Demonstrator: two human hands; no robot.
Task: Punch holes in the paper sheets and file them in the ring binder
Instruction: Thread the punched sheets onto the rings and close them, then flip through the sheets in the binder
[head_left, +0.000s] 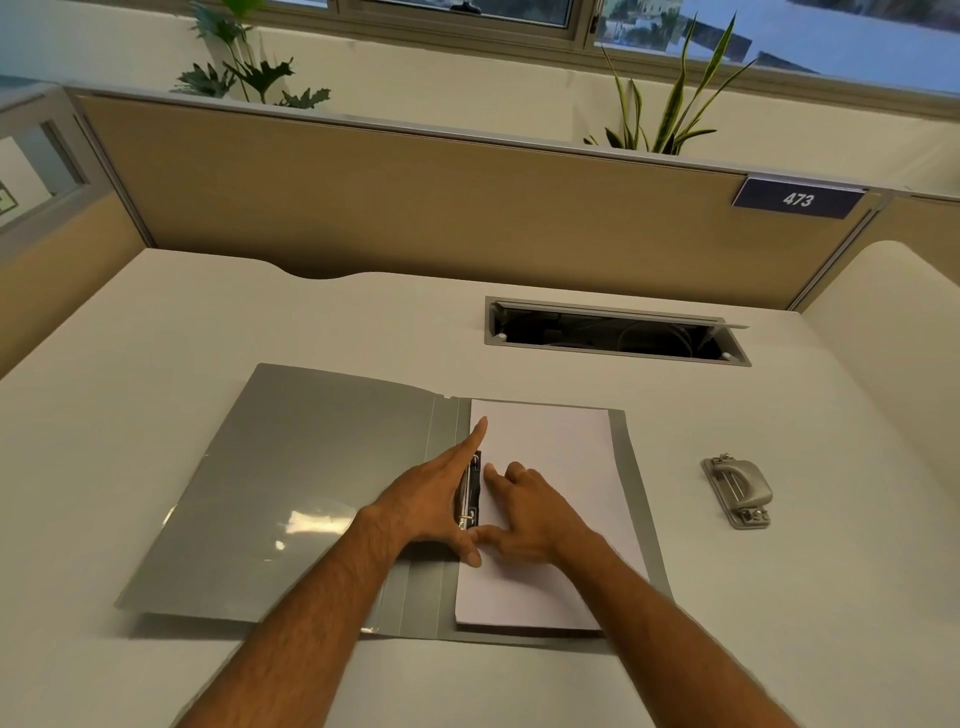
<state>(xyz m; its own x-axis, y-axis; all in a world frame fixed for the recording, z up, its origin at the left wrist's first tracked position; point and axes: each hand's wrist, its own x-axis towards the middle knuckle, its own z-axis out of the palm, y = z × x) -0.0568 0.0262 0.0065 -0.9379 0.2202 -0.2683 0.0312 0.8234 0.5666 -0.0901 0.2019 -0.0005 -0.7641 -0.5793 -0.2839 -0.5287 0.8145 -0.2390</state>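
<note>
A grey ring binder lies open on the white desk. A stack of white paper sheets lies on its right half, against the metal ring mechanism at the spine. My left hand rests edge-on along the left side of the mechanism, fingers straight, thumb on the paper's lower edge near the lower ring. My right hand lies on the sheets just right of the mechanism, fingers spread and pressing down. A grey metal hole punch sits on the desk, right of the binder.
An open cable hatch is set into the desk behind the binder. A tan partition with a "473" plate closes the back. Plants stand beyond it.
</note>
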